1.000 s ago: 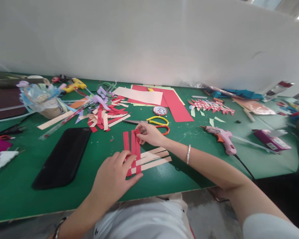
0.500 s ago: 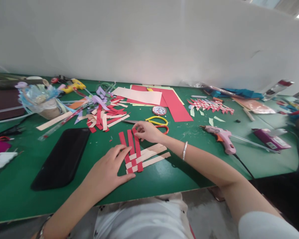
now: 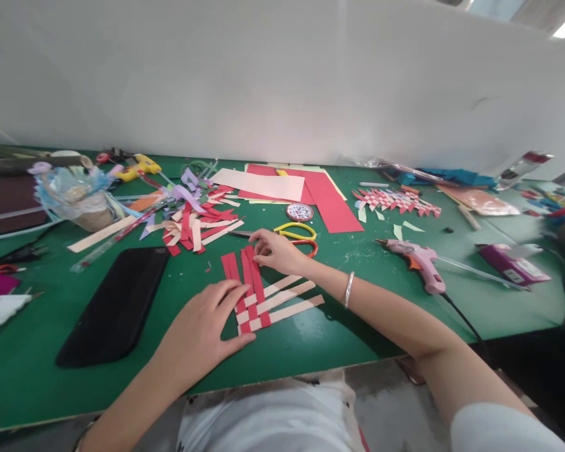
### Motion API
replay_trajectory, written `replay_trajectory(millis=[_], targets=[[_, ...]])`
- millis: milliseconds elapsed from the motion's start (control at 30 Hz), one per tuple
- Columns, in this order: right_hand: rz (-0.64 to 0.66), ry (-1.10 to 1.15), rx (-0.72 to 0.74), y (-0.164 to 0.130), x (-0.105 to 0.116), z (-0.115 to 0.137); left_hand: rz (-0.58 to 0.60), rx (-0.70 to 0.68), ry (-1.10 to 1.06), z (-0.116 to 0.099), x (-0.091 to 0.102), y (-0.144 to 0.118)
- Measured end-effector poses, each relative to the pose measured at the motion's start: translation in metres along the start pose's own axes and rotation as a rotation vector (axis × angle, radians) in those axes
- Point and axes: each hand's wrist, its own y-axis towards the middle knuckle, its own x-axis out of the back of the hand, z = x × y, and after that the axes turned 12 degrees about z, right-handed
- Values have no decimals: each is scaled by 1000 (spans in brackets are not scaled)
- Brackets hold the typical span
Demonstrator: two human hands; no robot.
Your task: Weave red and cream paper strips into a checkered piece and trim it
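Pressing flat, left hand point(image 3: 207, 323) spread on red-and-cream woven strips point(image 3: 258, 295), right hand point(image 3: 277, 251) pinching red ends.

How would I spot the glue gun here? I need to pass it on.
On the green table, look right of the weaving hands, past the yellow-handled scissors. The pink glue gun lies there with a black cord; a yellow one sits far left.
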Motion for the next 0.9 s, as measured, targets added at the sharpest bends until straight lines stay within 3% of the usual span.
replay_trajectory(millis=[100, 200, 267, 400, 533, 600, 767, 900], targets=[[12, -78, 8, -4, 1, 2, -99, 119, 72, 0, -2, -4], [-37, -327, 115, -20, 7, 12, -126, 165, 102, 0, -6, -10], [-56, -458, 156, -37, 11, 22, -114, 150, 92, 0, -8, -14], [38, -655, 84, -71, 12, 37, -87, 98, 93, -2, -11, -18], [-101, -873, 77, -87, 4, 39, -94, 25, 115, -5, -12, -15], [-94, -857, 38, -91, -1, 40, -98, 2, 115, -7, -13, -14], [128, -727, -18, -110, -14, 42, -101, -30, 91, -12, -13, -12], [124, -711, 11, -119, -23, 37, -100, -48, 70, -14, -15, -11]])
